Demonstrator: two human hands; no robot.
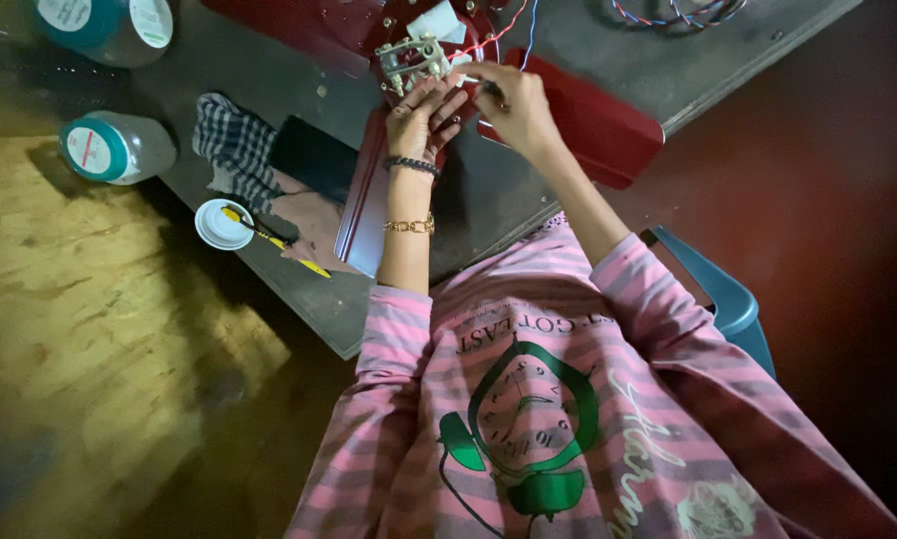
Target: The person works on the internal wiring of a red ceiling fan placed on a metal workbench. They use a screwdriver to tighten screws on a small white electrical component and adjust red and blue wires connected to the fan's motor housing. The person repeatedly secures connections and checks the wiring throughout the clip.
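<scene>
Pink-striped sleeves lead to left hand (420, 115), fingers spread under a small metal assembly (411, 58), and right hand (513, 100), fingers pinching a wire (490, 40) above the bench (488, 195).

Dim grey worktable (668, 60), blue chair (733, 299)

Metal bracket (413, 58) on table (558, 40) ahead; cloth (231, 140), lid (223, 224) left of it; two jars (117, 148) further left; wires (673, 12) far right

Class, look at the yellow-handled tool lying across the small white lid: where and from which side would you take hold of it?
Probably grip the yellow-handled tool by its free handle end, which sticks out past the white lid toward the table edge. Come from above on that side; the other end rests on the lid.
</scene>
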